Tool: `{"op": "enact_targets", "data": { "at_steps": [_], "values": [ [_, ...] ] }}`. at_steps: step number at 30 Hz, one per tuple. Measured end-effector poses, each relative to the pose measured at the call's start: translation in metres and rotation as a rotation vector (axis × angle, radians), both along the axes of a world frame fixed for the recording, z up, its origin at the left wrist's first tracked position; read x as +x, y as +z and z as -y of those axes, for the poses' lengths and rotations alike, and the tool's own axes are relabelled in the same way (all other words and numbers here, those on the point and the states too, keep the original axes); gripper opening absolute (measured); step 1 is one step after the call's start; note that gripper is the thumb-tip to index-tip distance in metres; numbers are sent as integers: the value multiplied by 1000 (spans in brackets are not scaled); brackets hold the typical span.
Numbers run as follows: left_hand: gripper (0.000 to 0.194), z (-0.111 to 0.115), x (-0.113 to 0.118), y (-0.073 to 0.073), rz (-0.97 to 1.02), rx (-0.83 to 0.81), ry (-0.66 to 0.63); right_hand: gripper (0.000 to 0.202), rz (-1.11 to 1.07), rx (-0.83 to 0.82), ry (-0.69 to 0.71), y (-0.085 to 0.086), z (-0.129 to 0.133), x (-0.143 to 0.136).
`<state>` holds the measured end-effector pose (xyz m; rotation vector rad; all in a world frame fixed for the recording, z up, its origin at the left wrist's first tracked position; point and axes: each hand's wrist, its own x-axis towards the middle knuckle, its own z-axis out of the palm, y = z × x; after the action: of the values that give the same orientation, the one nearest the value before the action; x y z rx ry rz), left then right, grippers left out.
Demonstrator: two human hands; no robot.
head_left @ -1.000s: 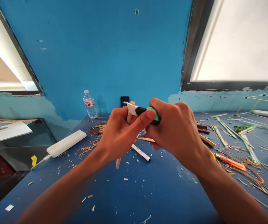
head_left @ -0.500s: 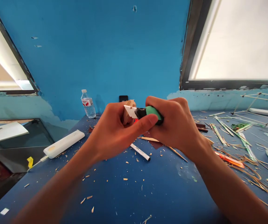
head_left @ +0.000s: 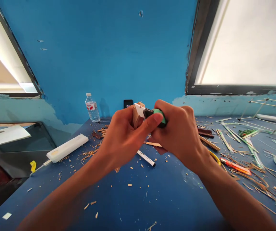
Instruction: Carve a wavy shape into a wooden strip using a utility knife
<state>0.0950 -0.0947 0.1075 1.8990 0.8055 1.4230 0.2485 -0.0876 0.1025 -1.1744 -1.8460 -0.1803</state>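
My left hand (head_left: 122, 138) is closed around a small block of wood (head_left: 138, 119), most of it hidden by the fingers. In my right hand (head_left: 176, 126) is a utility knife (head_left: 160, 117) with a green and black handle. Its pale blade (head_left: 139, 109) points left and lies against the upper part of the wood. My left thumb reaches across to the knife's handle. Both hands are raised over the blue table (head_left: 166, 199).
Behind my hands stand a water bottle (head_left: 92, 108) and a black phone (head_left: 128, 103) at the wall. A marker (head_left: 146, 158), wood shavings (head_left: 89, 153), a white power strip (head_left: 67, 148), an orange cutter (head_left: 235, 166) and scattered strips (head_left: 229, 138) lie about. A stick frame (head_left: 265, 110) stands right.
Both hands have shifted slightly right with the wood and knife. The blade sits more steeply on the wood, and more of the block shows. The view has moved a little.
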Motion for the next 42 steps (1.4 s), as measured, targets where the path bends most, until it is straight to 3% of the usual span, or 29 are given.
{"op": "enact_targets", "data": {
  "at_steps": [5, 9, 14, 19, 28, 34, 42],
  "values": [
    [55, -9, -1, -6, 15, -63, -24, 23, -12, -15, -28, -5, -7, -4],
    [56, -11, 3, -11, 56, -89, -54, 29, -30, 64, -32, -7, -15, -2],
    [59, -6, -1, -2, 20, -172, -205, 26, -56, 72, 157, -3, -18, 3],
    [61, -2, -11, 4, 40, -233, -307, 21, -32, 115, 181, 4, -8, 9],
    [43, 3, -8, 6, -31, -113, -395, 11, 72, 20, 224, 7, 7, 9],
    [49, 4, -10, 8, -89, -71, -230, 13, 94, 5, 194, 7, 9, 8],
    [59, -10, -5, -5, -75, -12, -29, 26, 81, 23, 17, 3, 2, 4]
  ]
}}
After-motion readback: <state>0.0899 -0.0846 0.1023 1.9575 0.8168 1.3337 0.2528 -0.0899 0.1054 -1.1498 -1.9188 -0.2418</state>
